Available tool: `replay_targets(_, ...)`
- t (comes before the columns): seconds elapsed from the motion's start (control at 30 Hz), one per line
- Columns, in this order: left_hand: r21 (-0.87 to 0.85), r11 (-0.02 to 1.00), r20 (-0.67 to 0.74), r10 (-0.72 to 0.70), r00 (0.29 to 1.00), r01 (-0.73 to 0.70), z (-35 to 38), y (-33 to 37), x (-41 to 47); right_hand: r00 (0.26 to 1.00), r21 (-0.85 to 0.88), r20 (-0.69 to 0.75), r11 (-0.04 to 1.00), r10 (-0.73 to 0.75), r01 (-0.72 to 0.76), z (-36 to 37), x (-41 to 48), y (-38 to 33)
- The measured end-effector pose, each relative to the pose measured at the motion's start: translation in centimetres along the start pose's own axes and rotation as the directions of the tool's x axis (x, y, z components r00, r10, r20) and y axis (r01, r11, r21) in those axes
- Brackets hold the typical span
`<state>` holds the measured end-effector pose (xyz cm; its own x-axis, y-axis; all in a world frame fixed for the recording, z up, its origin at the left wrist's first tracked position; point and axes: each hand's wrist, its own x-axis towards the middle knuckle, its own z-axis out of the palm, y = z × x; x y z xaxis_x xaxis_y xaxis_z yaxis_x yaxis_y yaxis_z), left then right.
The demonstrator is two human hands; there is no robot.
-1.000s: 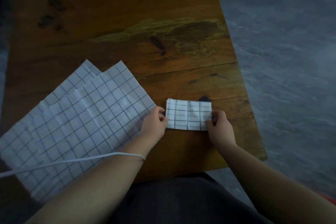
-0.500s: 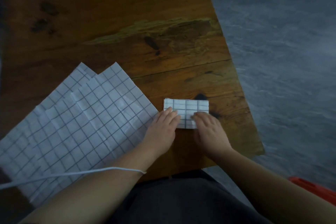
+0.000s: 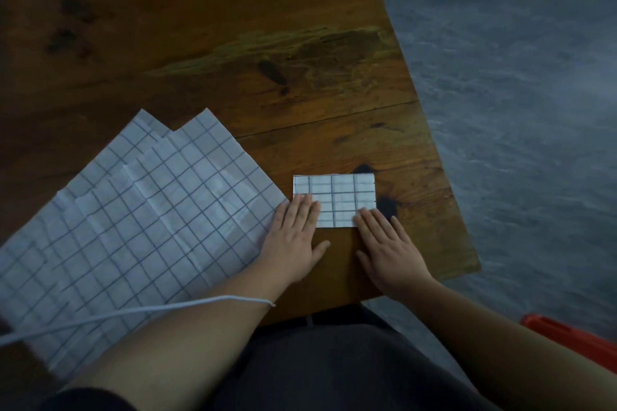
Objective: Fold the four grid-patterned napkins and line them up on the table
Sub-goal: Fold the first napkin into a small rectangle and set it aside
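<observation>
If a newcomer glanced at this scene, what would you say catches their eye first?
Probably the small folded napkin near the right front corner of the wooden table, with the left hand and right hand pressing flat on its near corners. Next, the overlapping unfolded napkins fanned out to its left, pale against the dark wood.

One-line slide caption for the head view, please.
Left hand and right hand press flat on the folded grid-patterned napkin on a wooden table; unfolded napkins lie overlapped to its left.

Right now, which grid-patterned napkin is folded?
The small white folded napkin under left hand and right hand; the large white sheets beside it lie unfolded.
</observation>
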<state>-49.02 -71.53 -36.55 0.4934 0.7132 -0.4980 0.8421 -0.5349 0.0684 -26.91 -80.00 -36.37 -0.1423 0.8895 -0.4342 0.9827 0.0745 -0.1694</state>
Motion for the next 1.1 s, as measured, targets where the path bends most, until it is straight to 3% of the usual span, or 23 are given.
replay_targets(0.13, -0.036, 0.996, -0.041, 0.08, 0.996, -0.081, -0.5, 0.1, -1.2, 0.998, 0.025, -0.038, 0.998, 0.059, -0.058, -0.5, -0.7, -0.9)
replay_targets(0.3, -0.004, 0.983, -0.047, 0.182, 0.982, -0.183, 1.2, 0.2, -3.4, 0.999, 0.038, -0.035, 0.998, -0.041, 0.043, -0.3, 0.0, -3.8)
replay_targets(0.63, -0.12, 0.983, -0.062, 0.132, 0.989, -0.139, 1.7, -1.8, -4.7, 0.994, 0.049, -0.003, 0.993, 0.106, -0.106, 0.2, -3.3, 0.6)
replay_targets(0.77, -0.254, 0.961, -0.092, 0.088, 0.992, -0.108, 0.3, -1.4, -4.6, 0.968, 0.148, -0.19, 0.98, 0.162, -0.135, -1.5, -1.5, -0.9)
replay_targets(0.87, -0.377, 0.925, -0.177, -0.01, 0.984, -0.059, -1.8, -1.0, -3.6, 0.973, 0.194, -0.215, 0.98, 0.084, -0.042, -2.9, 1.6, -2.4)
replay_targets(1.1, -0.624, 0.78, -0.097, -0.139, 0.986, 0.048, -4.7, -2.0, -1.8, 0.997, 0.128, -0.055, 0.99, -0.051, 0.058, -4.1, 5.7, -2.7)
